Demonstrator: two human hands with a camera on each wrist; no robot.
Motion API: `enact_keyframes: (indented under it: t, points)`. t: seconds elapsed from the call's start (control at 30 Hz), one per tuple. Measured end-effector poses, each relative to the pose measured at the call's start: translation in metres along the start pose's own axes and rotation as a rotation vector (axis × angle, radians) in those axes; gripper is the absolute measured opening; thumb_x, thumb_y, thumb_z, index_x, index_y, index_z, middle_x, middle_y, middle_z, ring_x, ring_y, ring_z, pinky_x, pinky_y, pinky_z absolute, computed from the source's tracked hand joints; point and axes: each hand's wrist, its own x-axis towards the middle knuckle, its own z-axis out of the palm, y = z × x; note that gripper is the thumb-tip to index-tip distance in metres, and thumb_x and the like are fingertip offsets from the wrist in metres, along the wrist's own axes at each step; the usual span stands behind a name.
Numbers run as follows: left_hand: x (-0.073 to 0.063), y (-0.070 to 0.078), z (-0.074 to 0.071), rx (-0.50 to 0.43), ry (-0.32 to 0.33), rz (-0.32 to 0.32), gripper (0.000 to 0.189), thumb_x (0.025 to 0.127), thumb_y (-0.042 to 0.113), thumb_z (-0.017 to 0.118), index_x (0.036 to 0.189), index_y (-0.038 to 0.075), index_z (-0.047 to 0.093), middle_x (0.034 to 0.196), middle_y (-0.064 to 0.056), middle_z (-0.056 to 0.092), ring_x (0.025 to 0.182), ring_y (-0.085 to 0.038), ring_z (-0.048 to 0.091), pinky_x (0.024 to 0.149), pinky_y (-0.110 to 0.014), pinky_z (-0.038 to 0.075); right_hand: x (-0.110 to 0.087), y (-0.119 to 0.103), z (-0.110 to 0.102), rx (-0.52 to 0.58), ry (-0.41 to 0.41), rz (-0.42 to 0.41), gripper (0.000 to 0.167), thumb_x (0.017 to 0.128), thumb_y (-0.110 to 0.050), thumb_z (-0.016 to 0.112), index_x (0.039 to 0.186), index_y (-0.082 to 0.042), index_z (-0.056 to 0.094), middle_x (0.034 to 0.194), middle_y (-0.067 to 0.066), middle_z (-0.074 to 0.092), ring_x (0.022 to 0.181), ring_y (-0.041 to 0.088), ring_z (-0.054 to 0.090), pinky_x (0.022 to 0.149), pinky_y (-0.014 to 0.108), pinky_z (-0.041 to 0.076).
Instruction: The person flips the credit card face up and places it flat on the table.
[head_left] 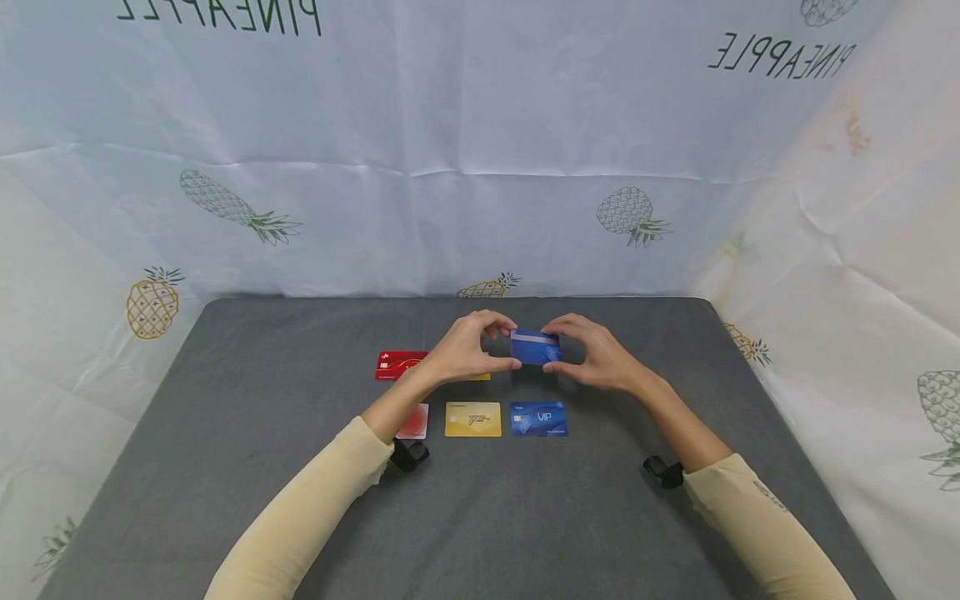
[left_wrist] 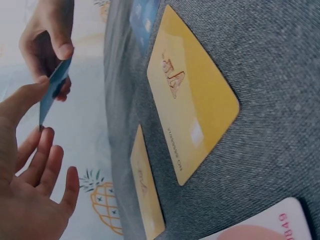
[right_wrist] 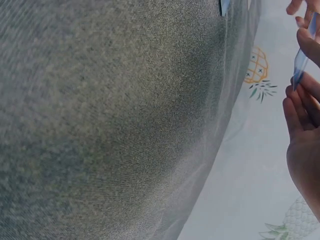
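A blue card (head_left: pixel 535 348) with a pale stripe is held up between both hands above the back of the table. My left hand (head_left: pixel 467 347) pinches its left edge between thumb and fingers. At the opposite edge, the right hand (head_left: pixel 597 353) pinches it the same way. The left wrist view shows the card (left_wrist: pixel 54 92) nearly edge-on, with the left hand (left_wrist: pixel 37 165) close to the camera. Closer to me, a blue VIP card (head_left: pixel 539 419) lies flat beside a gold card (head_left: pixel 473 419).
A red card (head_left: pixel 400 364) lies at the back left; the gold card behind it is mostly covered by my left hand. A pale card with a red circle (head_left: pixel 412 422) is partly hidden by the left forearm. Pineapple-print cloth (head_left: pixel 435 225) hangs around the grey table (head_left: pixel 480 533).
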Motion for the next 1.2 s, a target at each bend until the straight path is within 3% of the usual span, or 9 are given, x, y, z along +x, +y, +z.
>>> enact_keyframes:
  t: [0.23,0.7,1.2]
  points:
    - [-0.0004,-0.0016,0.0013,-0.064,0.024,0.037,0.062,0.088,0.028,0.089,0.141,0.005,0.066,0.127,-0.015,0.071,0.114,-0.029,0.063,0.105,-0.053,0.057,-0.0011,-0.0018,-0.0005,0.016,0.04,-0.013,0.056,0.088,-0.024,0.092,0.136,-0.006,0.071,0.137,0.015,0.07,0.125,0.036,0.069,0.105,0.061,0.058]
    - [0.0,0.0029,-0.0058,-0.064,0.058,0.051,0.059,0.088,0.028,0.091,0.138,0.008,0.068,0.125,-0.011,0.072,0.112,-0.026,0.064,0.102,-0.042,0.057,0.001,-0.0026,0.0002,0.027,0.042,0.0,0.062,0.085,-0.024,0.094,0.139,-0.005,0.069,0.139,0.017,0.069,0.129,0.04,0.067,0.108,0.064,0.055]
    - [0.0033,0.0072,0.0009,-0.123,0.045,0.065,0.062,0.089,0.024,0.089,0.144,0.009,0.063,0.137,-0.014,0.07,0.123,-0.032,0.066,0.106,-0.049,0.059,-0.0002,-0.0034,0.0036,0.056,0.052,-0.009,0.058,0.087,-0.021,0.093,0.138,-0.005,0.07,0.139,0.016,0.069,0.13,0.038,0.067,0.11,0.064,0.054]
